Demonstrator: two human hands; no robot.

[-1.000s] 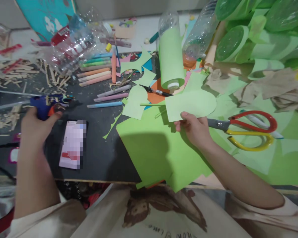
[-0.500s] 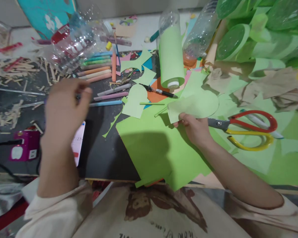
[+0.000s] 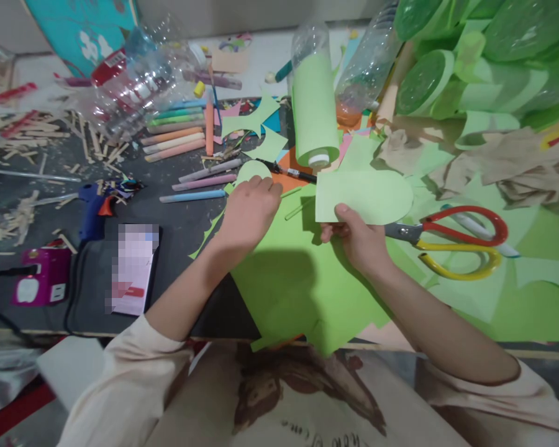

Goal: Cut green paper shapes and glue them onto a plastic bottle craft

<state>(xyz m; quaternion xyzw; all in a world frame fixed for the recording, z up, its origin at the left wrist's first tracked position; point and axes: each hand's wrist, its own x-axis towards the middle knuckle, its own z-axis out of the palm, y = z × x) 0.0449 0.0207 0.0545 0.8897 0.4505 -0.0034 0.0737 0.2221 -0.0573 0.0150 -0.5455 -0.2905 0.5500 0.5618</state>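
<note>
My right hand pinches a light green paper cutout, rounded at its right end and straight at its left, holding it above a larger green sheet. My left hand is closed over a second rounded green cutout, covering most of it. From its fingers a thin green stick sticks out to the right; the fingertips themselves are hidden. A second thin green stick lies between the hands. Just behind is a black pen.
Large scissors with red and yellow handles lie right of my right hand. A paper-wrapped bottle stands behind. At left are a blue glue gun, a phone, a magenta box and several markers.
My left hand let go of the glue gun at the left and moved right onto the small cutout and thin stick. The stick is now tilted. My right hand still holds its cutout.
</note>
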